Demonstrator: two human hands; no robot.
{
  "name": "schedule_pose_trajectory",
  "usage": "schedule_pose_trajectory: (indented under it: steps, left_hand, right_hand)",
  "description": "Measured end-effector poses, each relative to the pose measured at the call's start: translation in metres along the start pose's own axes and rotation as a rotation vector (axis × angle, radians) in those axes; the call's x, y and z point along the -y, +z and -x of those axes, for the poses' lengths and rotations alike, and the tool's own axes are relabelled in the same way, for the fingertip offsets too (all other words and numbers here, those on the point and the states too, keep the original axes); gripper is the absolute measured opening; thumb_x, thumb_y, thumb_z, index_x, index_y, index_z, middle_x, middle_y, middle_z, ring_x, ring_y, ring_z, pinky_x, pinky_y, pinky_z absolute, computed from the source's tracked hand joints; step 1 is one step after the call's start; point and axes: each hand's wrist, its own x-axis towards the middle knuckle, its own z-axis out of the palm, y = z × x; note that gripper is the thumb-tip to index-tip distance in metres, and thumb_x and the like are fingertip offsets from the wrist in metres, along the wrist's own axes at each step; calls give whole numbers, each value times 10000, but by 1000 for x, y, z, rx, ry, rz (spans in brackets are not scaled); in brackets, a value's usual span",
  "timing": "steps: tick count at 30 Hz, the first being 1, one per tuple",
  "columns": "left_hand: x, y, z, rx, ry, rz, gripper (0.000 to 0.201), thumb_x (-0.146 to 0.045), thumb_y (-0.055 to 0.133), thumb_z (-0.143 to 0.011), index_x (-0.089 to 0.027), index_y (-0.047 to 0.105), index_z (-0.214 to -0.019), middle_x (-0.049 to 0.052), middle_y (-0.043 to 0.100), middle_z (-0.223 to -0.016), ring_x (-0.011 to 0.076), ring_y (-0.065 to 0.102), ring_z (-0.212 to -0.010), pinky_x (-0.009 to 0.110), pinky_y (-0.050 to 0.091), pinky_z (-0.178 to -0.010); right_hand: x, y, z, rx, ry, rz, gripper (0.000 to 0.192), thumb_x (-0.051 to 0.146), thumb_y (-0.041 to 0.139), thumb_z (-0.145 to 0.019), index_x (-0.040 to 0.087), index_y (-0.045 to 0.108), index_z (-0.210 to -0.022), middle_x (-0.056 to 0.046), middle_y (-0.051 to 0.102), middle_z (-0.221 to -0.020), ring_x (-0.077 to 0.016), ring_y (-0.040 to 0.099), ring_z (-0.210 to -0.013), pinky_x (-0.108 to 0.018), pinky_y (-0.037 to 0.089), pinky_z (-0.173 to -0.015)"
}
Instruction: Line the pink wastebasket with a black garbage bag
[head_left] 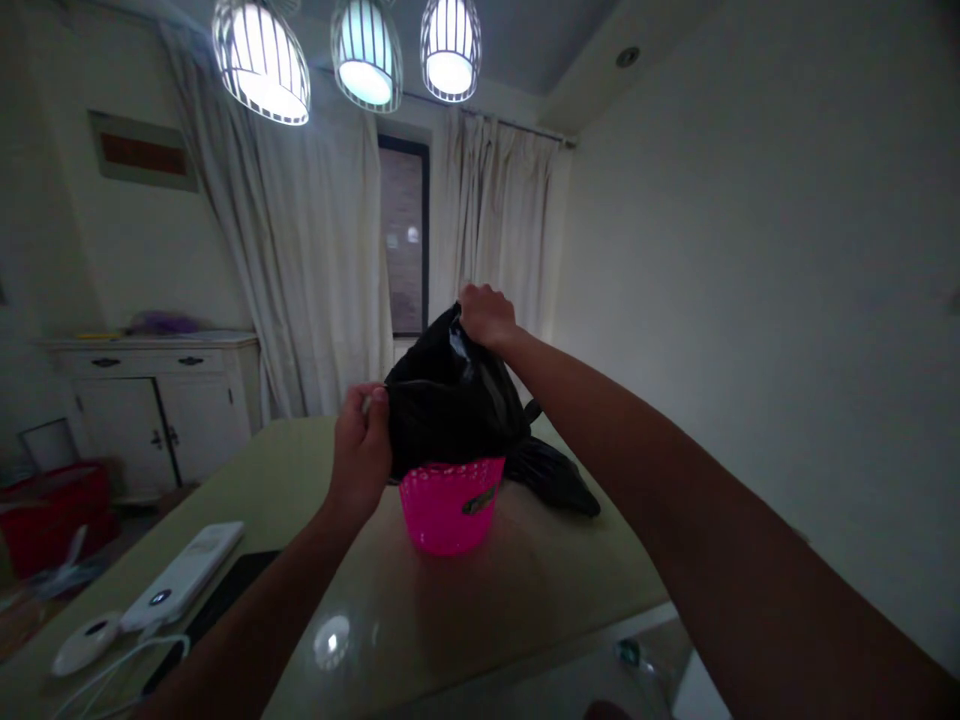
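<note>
Your right hand (486, 316) is clenched on the top edge of a black bag (450, 405), holding it up high above the table (480, 610). Your left hand (362, 447) pinches the bag's edge lower down on the left side, fingers closed on the plastic. Between your two hands the bag hangs stretched, and its lower part sits over the rim of a pink basket (448, 505), hiding the basket's top. That basket stands upright on the table, near the middle. Just behind it to the right, more black plastic (553, 476) lies bunched on the tabletop. Near your left forearm, at the table's left edge, lie a white device (184, 575) with its cable and a dark flat slab (225, 600) beside it. Farther off stand a white cabinet (157, 405), pale curtains (322, 260) and three lit lamps (366, 55) overhead.
</note>
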Motion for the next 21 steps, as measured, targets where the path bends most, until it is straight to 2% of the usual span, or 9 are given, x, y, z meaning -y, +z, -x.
schedule_pose_trajectory:
  steps: [3,5,6,8,10,12,15,18,21]
  left_hand:
    - [-15,-9,-19,-378,189,-58,265,-485,534,-1072,-231,544,-994,-32,508,-821,159,504,-744,288,448,-699]
    - [-18,-17,-21,-497,384,-104,242,-459,515,-1088,-224,537,-1033,6,545,-939,174,543,-855,322,472,-814]
    - [-17,-21,-19,-472,474,-119,259,-476,495,-1093,-224,541,-1058,33,574,-993,193,573,-906,356,484,-872]
    - [-8,-31,-11,-287,612,-176,340,-566,474,-1066,-240,566,-1068,84,653,-1047,251,632,-951,450,497,-952]
    - [4,-42,-5,-32,727,-345,409,-677,564,-947,-270,603,-939,95,727,-1017,303,659,-924,531,481,-993]
    - [12,-51,-5,92,775,-514,383,-663,655,-861,-282,637,-842,89,763,-976,323,661,-903,557,463,-1007]
    - [15,-59,-19,-41,696,-598,270,-499,624,-932,-261,731,-999,115,764,-1026,352,663,-1008,586,433,-1057]
    - [23,-63,-40,-234,450,-591,328,-402,503,-1013,-218,706,-1194,165,725,-1146,407,623,-1190,676,378,-1133]
    - [47,-71,-59,-266,229,-623,340,-362,446,-1028,-197,668,-1225,217,688,-1248,451,584,-1288,734,377,-1145]
  right_hand:
    - [-2,-4,-1,-133,-40,-141,355,215,384,-1105,136,579,-1391,-178,739,-1200,-310,709,-1108,-424,541,-950]
    - [6,-13,1,-185,-157,-239,334,235,341,-1136,148,578,-1354,-140,739,-1205,-270,689,-1123,-385,512,-985]
    - [14,-20,3,-220,-231,-277,328,234,322,-1146,158,574,-1342,-121,731,-1224,-247,678,-1138,-364,497,-1005]
    - [32,-35,8,-326,-395,-344,328,237,281,-1165,171,557,-1327,-89,709,-1257,-196,657,-1157,-313,470,-1036]
    - [49,-47,12,-450,-533,-400,326,257,258,-1179,163,544,-1303,-78,684,-1284,-153,636,-1177,-255,447,-1051]
    - [61,-50,12,-492,-579,-398,325,271,259,-1181,164,547,-1290,-74,671,-1303,-140,621,-1192,-229,435,-1057]
    - [64,-35,7,-335,-487,-262,326,264,307,-1162,169,603,-1258,-79,690,-1266,-199,634,-1184,-294,459,-1046]
    - [48,-6,4,-159,-373,-164,307,256,414,-1114,162,652,-1283,-115,691,-1327,-264,658,-1176,-360,507,-993]
    - [18,20,8,-87,-258,-144,381,244,468,-1072,202,616,-1420,-120,636,-1467,-288,678,-1179,-401,541,-971]
